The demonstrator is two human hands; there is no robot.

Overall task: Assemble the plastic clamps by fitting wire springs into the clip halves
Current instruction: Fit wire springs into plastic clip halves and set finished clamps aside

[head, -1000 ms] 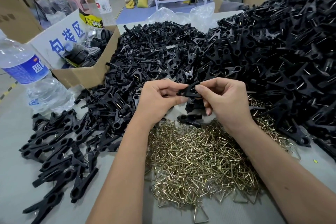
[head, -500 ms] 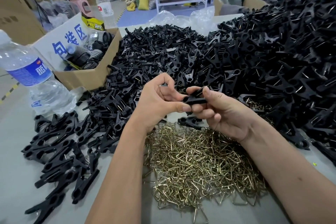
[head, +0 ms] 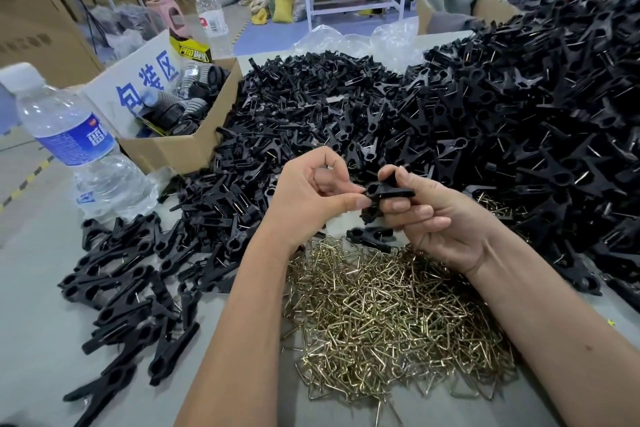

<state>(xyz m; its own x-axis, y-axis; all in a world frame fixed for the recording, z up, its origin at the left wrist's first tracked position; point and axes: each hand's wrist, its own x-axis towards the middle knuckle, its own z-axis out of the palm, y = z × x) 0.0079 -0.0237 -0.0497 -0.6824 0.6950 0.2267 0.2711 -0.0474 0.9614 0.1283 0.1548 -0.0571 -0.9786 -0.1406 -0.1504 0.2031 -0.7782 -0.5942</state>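
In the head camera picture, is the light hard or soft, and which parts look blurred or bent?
Head view: the light is soft and even, with only faint shadows under the forearms on the table. The pile of wire springs shows small bright glints. The wide lens bends the edges, so the water bottle leans. Both hands and the black clip they hold look slightly soft; the background boxes are blurred.

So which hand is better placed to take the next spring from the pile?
Probably the left hand. It only pinches the tip of the clip, while the right hand wraps around it and carries it. The springs lie just below both hands, so the left could let go and reach down.
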